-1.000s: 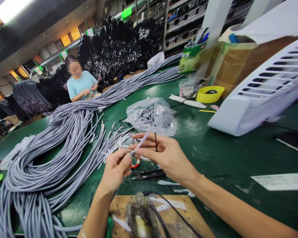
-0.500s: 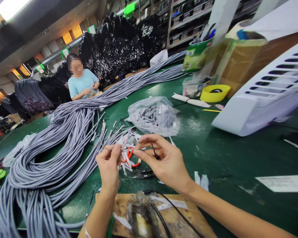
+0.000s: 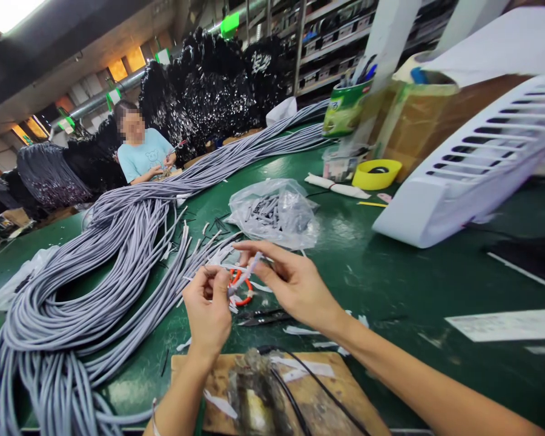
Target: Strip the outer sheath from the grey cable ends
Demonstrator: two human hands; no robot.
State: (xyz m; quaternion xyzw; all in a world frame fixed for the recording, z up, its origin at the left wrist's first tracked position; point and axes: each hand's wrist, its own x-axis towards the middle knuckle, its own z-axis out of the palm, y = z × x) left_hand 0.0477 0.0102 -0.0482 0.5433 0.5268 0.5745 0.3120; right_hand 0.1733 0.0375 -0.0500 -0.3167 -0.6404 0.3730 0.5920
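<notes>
My left hand [image 3: 209,306] is closed in a pinch near the cut ends of the grey cables. A short grey cable end [image 3: 231,291] shows at its fingertips, with a whitish, thin strip [image 3: 249,270] running up from it. My right hand [image 3: 295,281] has its thumb and index finger closed on the upper part of that strip. Under the hands lie orange-red handled scissors or pliers [image 3: 246,298], partly hidden, among white scraps. Black-bladed snips [image 3: 264,317] rest just below my right hand.
A big bundle of grey cables [image 3: 95,266] covers the left of the green table [image 3: 367,266]. Ahead lies a clear bag [image 3: 272,213] of small grey pieces. A wooden board [image 3: 336,399] is in front. A white slotted casing [image 3: 472,163] stands right; a co-worker [image 3: 145,151] sits beyond.
My right fingers have come onto the whitish strip at my left hand; the thin dark thing seen in my right hand before no longer shows. The view has shifted slightly.
</notes>
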